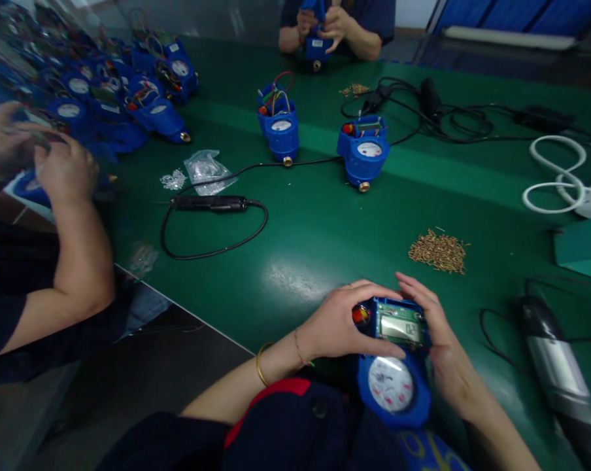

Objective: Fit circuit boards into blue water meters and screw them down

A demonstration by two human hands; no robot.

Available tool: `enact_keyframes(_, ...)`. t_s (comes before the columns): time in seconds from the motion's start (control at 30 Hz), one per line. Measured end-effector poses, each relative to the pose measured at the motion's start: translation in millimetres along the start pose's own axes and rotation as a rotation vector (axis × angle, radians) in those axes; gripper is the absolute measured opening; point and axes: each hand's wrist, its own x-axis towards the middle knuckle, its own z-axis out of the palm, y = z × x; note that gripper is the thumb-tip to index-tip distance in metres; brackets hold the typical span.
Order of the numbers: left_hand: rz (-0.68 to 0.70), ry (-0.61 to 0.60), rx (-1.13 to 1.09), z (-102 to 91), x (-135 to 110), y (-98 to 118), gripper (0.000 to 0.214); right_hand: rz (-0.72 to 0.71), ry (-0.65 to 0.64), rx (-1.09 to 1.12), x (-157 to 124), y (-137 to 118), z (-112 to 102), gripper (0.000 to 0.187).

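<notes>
Fingers of the left hand (337,320) and right hand (440,333) clamp the meter (396,366) from opposite sides, seemingly to steady it, leaving its dial (390,386) and display (399,330) in view, while brass bits (439,252) (a loose pile) lie beyond the right fingertips, probably for easy reach.

Green tabletop (315,216): corded black electric screwdriver (210,203) lying near clear plastic bag (208,171), small silvery parts (173,179) beside bag; white cable (562,174) looped at right.

Red trim (280,390) marks the navy top (286,435), worn with gold bangle (260,367) and bracelet (300,348).
</notes>
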Motion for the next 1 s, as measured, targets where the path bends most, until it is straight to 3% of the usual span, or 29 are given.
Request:
enact_keyframes(0.13, 0.005, 0.033, 0.000, 4.5, 1, 0, 0.061, 0.065, 0.036, 0.204, -2, 1, 3, 0.078)
enact_keyframes(0.27, -0.034, 0.020, 0.029, 2.8, 1, 4, 0.059, 0.137, 0.000, 0.374, -3, -8, -8, 0.067)
enact_keyframes(0.4, -0.036, 0.013, 0.044, 1.9, 2, 5, 0.057, 0.111, -0.090, 0.080, -6, -16, -24, 0.067)
enact_keyframes(0.57, -0.031, 0.000, 0.061, -0.3, 1, 1, 0.062, 0.009, -0.056, -0.295, -4, -24, -33, 0.060)
enact_keyframes(0.83, -0.007, -0.200, 0.022, -15.5, -1, 2, 0.077, -0.056, -0.120, -0.478, -7, -29, -38, 0.052)
enact_keyframes(1.0, -0.020, -0.141, 0.021, -9.0, -2, 3, 0.073, -0.024, -0.110, -0.475, -11, -28, -34, 0.051)
